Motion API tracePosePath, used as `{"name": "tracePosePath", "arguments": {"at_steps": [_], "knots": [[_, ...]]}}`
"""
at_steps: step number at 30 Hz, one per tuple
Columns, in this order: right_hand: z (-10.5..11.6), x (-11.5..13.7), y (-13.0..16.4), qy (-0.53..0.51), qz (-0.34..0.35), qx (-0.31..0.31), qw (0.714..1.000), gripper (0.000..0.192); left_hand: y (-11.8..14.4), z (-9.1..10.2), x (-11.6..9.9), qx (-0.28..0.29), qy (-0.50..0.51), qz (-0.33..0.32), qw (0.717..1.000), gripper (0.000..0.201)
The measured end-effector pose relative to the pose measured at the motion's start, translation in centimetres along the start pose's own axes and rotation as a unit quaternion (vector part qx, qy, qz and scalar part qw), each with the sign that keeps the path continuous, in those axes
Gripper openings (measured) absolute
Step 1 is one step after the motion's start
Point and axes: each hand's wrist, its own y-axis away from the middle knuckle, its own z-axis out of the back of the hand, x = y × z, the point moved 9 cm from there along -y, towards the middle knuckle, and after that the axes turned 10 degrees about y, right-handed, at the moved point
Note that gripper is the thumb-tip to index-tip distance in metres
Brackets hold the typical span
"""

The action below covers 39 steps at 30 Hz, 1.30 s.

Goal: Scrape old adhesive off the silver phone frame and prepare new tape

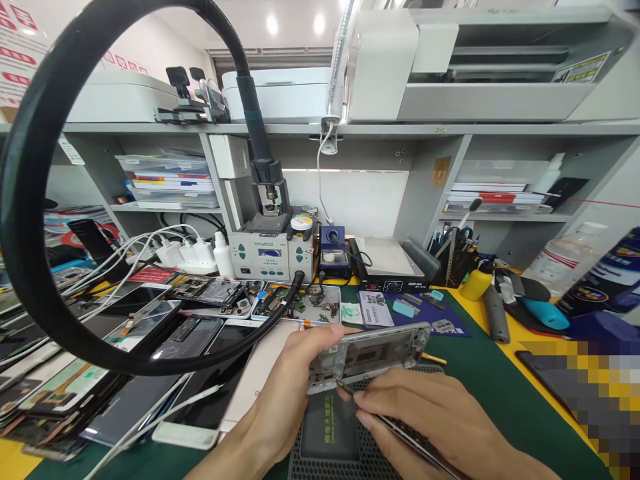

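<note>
Big black hose (24, 193) right up in your face, looping over the left half of the bench. Past it, you look mid-job to me: the phone frame (373, 353) is already opened up with its inside exposed, and you've got a slim metal tool (395, 427) aimed at its lower edge, toward the left end. So I'd call the opening-up part done and that corner unfinished. How much is left beyond it, no idea, the spot is tiny from here and I honestly can't tell if the tip is touching metal or just short of it.

Frame itself: silvery-grey rim, a dark rectangular patch in the middle, paler bits toward both ends, kinda scuffed looking. You've got it up in the air, tilted on its long side with the inside facing you, above the black perforated mat (315, 467).

Your left hand (290, 373) is closed on the frame's left end, thumb over the top edge, fingers mostly hidden behind. Your right hand (420, 413) pinches the tool close to its tip, thumb against fingertips, no gap to spare.
</note>
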Motion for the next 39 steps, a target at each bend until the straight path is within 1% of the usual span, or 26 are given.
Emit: {"name": "tracePosePath", "arguments": {"at_steps": [6,9,10,12,14,17,20,23,28,32,36,37,39], "knots": [[-0.3,0.0,0.0,0.012,-0.001,-0.011,1.0,0.022,0.0,0.1,-0.3,-0.004,-0.037,-0.022,0.999,0.026],[-0.5,0.0,0.2,0.016,-0.001,-0.019,1.0,0.02,0.0,0.5,-0.3,-0.016,-0.078,-0.013,0.997,0.029],[-0.5,0.0,0.2,0.017,-0.001,-0.021,1.0,0.02,0.0,0.5,-0.2,-0.009,-0.089,-0.007,0.996,0.03],[-0.4,0.0,0.3,0.019,0.0,-0.026,0.999,0.02,0.0,0.0,-0.2,0.024,-0.103,0.0,0.994,0.031],[-0.3,-0.1,0.3,0.021,-0.002,-0.024,0.999,0.02,0.0,-0.6,-0.5,0.055,-0.116,-0.008,0.992,0.03],[-0.4,-0.2,0.3,0.017,-0.004,-0.013,1.0,0.02,0.1,-1.1,-0.9,0.074,-0.141,-0.027,0.987,0.03],[-0.4,-0.2,0.2,0.011,-0.005,-0.011,1.0,0.021,0.1,-1.2,-0.7,0.08,-0.163,-0.019,0.983,0.033],[-0.5,-0.2,0.1,0.011,-0.01,-0.006,1.0,0.022,0.0,-0.8,-0.4,0.071,-0.187,-0.01,0.98,0.035],[-0.4,-0.4,0.0,0.005,-0.035,0.003,0.999,0.024,0.2,-1.2,0.3,0.096,-0.219,0.015,0.971,0.036],[-0.3,-0.5,-0.1,-0.01,-0.044,0.0,0.999,0.026,0.3,-1.2,0.2,0.092,-0.252,0.011,0.963,0.033],[-0.2,-0.4,-0.2,-0.014,-0.038,-0.012,0.999,0.026,0.2,-1.3,0.2,0.101,-0.255,-0.002,0.962,0.035],[-0.2,-0.4,-0.2,-0.016,-0.036,-0.01,0.999,0.025,0.1,-1.3,0.2,0.101,-0.253,-0.003,0.962,0.035],[-0.6,-0.5,-0.1,-0.018,-0.04,0.014,0.999,0.025,0.1,-1.1,0.3,0.092,-0.249,0.001,0.964,0.035]]}}
